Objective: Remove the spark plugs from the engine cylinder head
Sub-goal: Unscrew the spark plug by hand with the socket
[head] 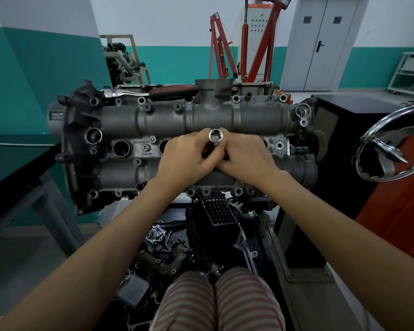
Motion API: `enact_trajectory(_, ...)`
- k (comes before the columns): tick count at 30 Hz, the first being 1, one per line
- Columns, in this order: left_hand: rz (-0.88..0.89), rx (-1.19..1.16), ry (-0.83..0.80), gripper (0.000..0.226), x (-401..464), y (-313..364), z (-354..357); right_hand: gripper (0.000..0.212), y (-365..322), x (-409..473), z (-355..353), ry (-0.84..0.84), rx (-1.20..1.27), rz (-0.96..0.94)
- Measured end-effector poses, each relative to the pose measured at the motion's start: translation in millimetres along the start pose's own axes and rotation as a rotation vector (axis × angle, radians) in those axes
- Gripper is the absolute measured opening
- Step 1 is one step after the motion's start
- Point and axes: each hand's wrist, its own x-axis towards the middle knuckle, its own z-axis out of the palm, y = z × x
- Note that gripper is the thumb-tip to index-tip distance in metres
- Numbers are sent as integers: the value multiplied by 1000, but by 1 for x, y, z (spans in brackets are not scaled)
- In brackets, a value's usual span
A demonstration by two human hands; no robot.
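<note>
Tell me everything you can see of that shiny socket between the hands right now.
The shiny silver metal socket is a short round tube, its open end facing the camera and showing a hollow, ridged inside. It stands roughly upright over the middle of the grey cast-metal cylinder head, in line with the row of plug wells. The left hand and right hand both pinch it from below with their fingertips. Its lower part is hidden behind the fingers.

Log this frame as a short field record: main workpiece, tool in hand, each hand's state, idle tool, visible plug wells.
workpiece: grey cast-metal cylinder head
tool in hand: shiny steel socket, open end up
left hand: grips the socket from the left
right hand: grips it from the right
idle tool: chrome ratchet with red-black handle, lying on the head's far edge
plug wells: two dark round holes left of the hands
</note>
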Motion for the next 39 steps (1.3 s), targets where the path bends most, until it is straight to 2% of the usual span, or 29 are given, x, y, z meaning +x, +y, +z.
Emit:
enact_trajectory(5, -39, 40, -54, 28, 0, -1, 1, 30, -2, 0, -1, 7, 18, 24)
enact_trajectory(9, -32, 33, 2, 34, -1, -2, 2, 38, -1, 0, 1, -3, -50, 40)
enact_trajectory(15, -22, 11, -21, 45, -1, -2, 2, 29, -1, 0, -1, -21, -29, 13)
enact_trajectory(18, -7, 22, -13, 38, -2, -1, 1, 25, -1, 0, -1, -6, -14, 0)
enact_trajectory(22, -3, 41, 10, 27, -2, 2, 1, 35, 0, 0, 1, 36, 0, -2)
enact_trajectory(29, -27, -25, 16, 44, -1, -3, -1, 40, 1, 0, 1, 14, -33, 25)
enact_trajectory(39, -22, -20, -22, 15, -2, 2, -2, 33, -3, -2, -3, 52, 76, -2)
